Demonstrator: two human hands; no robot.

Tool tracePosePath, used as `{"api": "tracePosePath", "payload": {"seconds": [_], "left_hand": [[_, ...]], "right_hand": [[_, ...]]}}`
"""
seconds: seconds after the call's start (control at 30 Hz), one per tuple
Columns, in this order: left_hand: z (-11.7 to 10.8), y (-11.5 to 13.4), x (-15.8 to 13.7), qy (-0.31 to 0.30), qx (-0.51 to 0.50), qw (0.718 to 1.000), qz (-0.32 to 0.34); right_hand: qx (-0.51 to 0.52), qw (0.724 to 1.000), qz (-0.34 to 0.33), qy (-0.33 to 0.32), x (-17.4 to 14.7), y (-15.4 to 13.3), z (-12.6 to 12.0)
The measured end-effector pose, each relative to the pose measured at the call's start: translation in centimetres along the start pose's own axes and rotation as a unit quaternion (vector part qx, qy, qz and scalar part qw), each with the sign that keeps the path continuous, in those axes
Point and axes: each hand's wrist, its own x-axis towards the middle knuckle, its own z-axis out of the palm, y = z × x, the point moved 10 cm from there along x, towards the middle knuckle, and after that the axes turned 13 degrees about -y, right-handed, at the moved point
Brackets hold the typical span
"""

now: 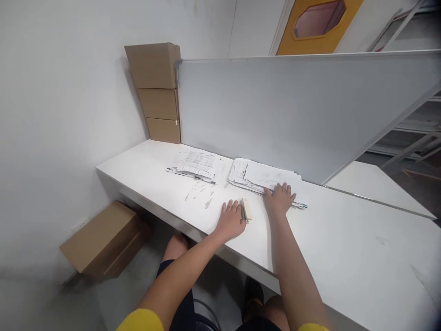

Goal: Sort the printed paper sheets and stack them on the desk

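Observation:
My left hand (230,220) lies flat on the white table (330,248), fingers together, touching a small cream-and-grey tool (245,210) that rests by its fingertips. My right hand (279,198) is spread open, palm down, on the near edge of a loose stack of printed papers (262,177). A second stack of printed papers (196,166) lies farther left on the table, apart from both hands. Neither hand grips anything.
A grey partition panel (292,110) stands along the back of the table. Three cardboard boxes (156,92) are stacked in the corner by the wall. Another cardboard box (103,239) sits on the floor at the left. My knees show under the table edge.

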Motion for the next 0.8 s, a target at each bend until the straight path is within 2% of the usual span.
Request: {"api": "tracePosePath", "payload": {"seconds": [0.1, 0.17, 0.37, 0.5, 0.63, 0.8], "left_hand": [[-0.1, 0.0, -0.1, 0.000, -0.003, 1.000, -0.002], [-0.1, 0.0, -0.3, 0.005, 0.000, 1.000, -0.004], [-0.1, 0.2, -0.3, 0.010, 0.015, 1.000, -0.005], [0.0, 0.1, -0.2, 0.000, 0.024, 1.000, -0.006], [-0.2, 0.0, -0.1, 0.003, 0.019, 1.000, -0.007], [-0.5, 0.5, -0.7, 0.022, 0.023, 0.999, -0.019]], "right_hand": [[0.023, 0.997, -0.011, 0.074, -1.3, -0.4, -1.9], [0.030, 0.995, -0.022, 0.089, -1.8, -0.8, -2.4], [0.011, 0.997, -0.047, -0.053, -1.2, -2.1, 0.3], [0.013, 0.998, -0.037, -0.058, -1.0, -2.0, 0.3], [0.030, 0.994, -0.040, -0.093, -0.4, -2.2, 0.9], [-0.022, 0.992, -0.049, -0.111, 0.4, -2.5, 1.5]]}}
